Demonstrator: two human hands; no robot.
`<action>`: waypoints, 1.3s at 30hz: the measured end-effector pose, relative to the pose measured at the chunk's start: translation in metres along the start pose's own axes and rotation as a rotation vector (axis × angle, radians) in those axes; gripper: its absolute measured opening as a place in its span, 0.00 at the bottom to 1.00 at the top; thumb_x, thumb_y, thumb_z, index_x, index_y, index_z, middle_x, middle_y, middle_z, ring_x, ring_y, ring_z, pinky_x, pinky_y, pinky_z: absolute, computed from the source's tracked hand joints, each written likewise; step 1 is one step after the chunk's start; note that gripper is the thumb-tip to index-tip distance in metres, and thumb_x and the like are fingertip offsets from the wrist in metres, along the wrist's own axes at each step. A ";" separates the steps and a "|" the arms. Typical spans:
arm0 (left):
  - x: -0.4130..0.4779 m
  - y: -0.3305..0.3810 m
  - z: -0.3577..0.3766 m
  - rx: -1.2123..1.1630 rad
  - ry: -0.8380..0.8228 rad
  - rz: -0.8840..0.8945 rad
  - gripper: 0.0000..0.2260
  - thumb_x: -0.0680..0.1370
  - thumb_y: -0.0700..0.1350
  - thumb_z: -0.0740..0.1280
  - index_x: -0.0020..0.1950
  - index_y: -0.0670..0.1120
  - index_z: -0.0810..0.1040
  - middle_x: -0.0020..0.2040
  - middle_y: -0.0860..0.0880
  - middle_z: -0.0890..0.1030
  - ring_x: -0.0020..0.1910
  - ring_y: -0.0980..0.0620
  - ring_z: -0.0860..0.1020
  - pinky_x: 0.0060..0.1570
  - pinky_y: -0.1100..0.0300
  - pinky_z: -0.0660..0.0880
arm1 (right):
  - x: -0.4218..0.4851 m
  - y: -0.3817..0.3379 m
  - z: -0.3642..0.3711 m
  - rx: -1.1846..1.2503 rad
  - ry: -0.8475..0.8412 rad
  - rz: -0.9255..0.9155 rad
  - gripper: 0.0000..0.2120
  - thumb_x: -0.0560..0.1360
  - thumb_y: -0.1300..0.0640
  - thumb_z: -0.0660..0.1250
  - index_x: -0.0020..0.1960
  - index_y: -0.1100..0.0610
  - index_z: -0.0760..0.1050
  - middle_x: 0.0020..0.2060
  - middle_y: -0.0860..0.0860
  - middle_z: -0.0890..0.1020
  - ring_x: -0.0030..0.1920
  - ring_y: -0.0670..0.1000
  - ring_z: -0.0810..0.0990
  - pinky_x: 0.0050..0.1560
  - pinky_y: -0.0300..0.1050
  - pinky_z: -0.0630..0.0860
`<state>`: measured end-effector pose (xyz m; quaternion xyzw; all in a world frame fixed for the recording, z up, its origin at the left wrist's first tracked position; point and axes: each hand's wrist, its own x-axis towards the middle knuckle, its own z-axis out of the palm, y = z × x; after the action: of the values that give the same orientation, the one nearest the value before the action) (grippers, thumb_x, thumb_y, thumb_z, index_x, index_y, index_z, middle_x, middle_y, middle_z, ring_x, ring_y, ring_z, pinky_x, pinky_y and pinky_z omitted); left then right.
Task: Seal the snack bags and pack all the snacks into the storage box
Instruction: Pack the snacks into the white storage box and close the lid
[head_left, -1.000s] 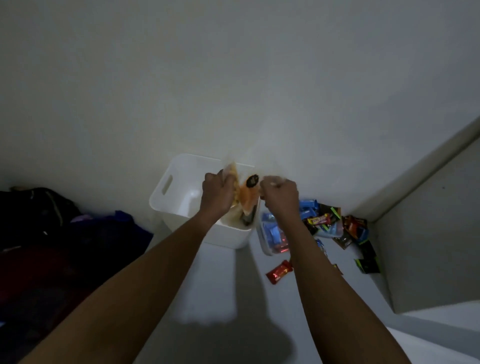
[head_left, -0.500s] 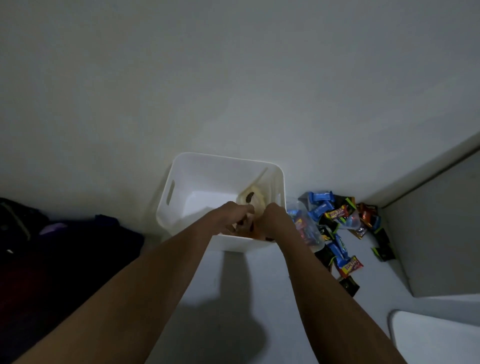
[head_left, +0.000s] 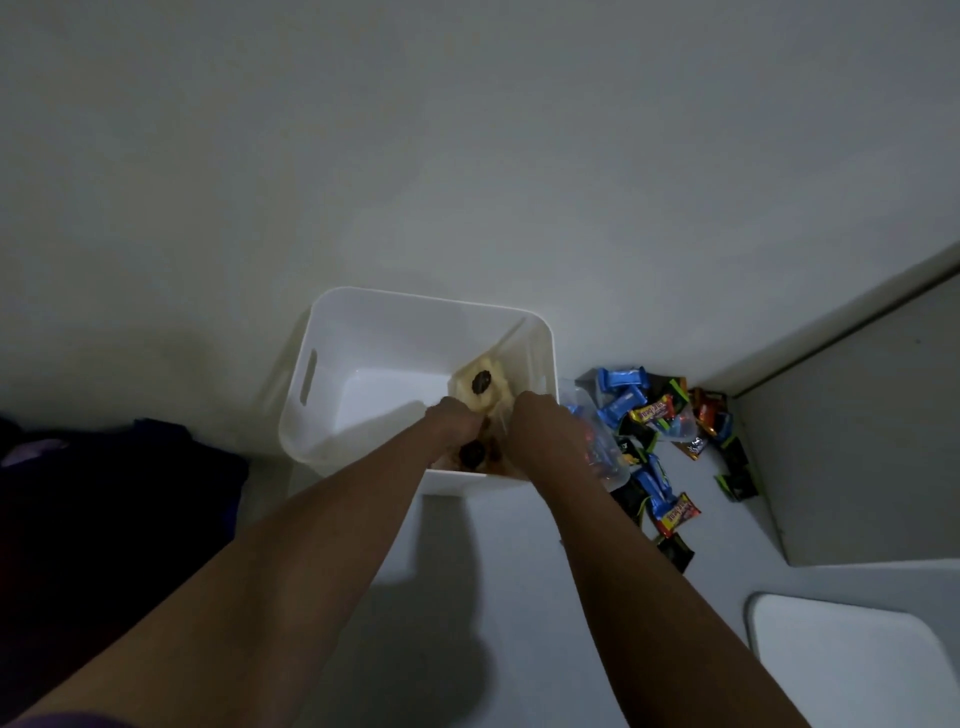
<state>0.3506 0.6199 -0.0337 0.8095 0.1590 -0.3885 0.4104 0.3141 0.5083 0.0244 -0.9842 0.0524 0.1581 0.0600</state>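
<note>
A white storage box (head_left: 332, 332) with slotted handles stands on the floor against the wall. Both of my hands reach into its right half. My left hand (head_left: 454, 418) and my right hand (head_left: 537, 421) grip a clear snack bag (head_left: 480, 387) of yellow and brown snacks that leans against the box's right wall. The bag's lower part is hidden behind my hands. Another clear bag (head_left: 597, 447) with blue and red snacks lies just right of the box, partly behind my right wrist. Several loose wrapped snacks (head_left: 652, 415) in blue, black, red and yellow are scattered on the floor to the right.
Dark clothing (head_left: 119, 467) lies heaped at the left. A wall step and a grey panel (head_left: 857, 415) close off the right side. A white lid-like piece (head_left: 852, 660) lies at the lower right.
My hands have carried the snack bag from above the box's right rim down into the box. The view has tilted down, bringing the white piece at the lower right into sight.
</note>
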 end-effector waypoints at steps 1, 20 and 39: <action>0.003 0.000 0.002 -0.013 -0.028 -0.003 0.15 0.78 0.47 0.65 0.59 0.38 0.75 0.51 0.42 0.79 0.42 0.48 0.77 0.31 0.60 0.71 | 0.001 0.000 0.002 0.003 0.028 -0.006 0.07 0.78 0.58 0.65 0.54 0.59 0.76 0.51 0.55 0.82 0.50 0.54 0.83 0.47 0.46 0.77; 0.003 -0.002 0.017 0.115 0.008 0.077 0.12 0.79 0.43 0.63 0.58 0.38 0.78 0.55 0.39 0.82 0.53 0.41 0.81 0.43 0.54 0.77 | -0.006 0.019 -0.004 -0.006 0.045 -0.092 0.09 0.78 0.61 0.63 0.58 0.61 0.74 0.54 0.58 0.80 0.54 0.58 0.81 0.50 0.50 0.77; -0.059 0.142 0.101 -0.015 0.814 0.830 0.07 0.76 0.49 0.67 0.53 0.50 0.78 0.46 0.52 0.77 0.45 0.52 0.76 0.46 0.55 0.75 | 0.033 0.194 0.001 0.765 0.102 0.092 0.07 0.74 0.65 0.64 0.37 0.59 0.74 0.34 0.54 0.79 0.37 0.54 0.79 0.34 0.40 0.72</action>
<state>0.3441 0.4569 0.0515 0.8853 -0.0239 0.1486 0.4401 0.3215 0.3138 -0.0066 -0.8940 0.1547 0.0806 0.4127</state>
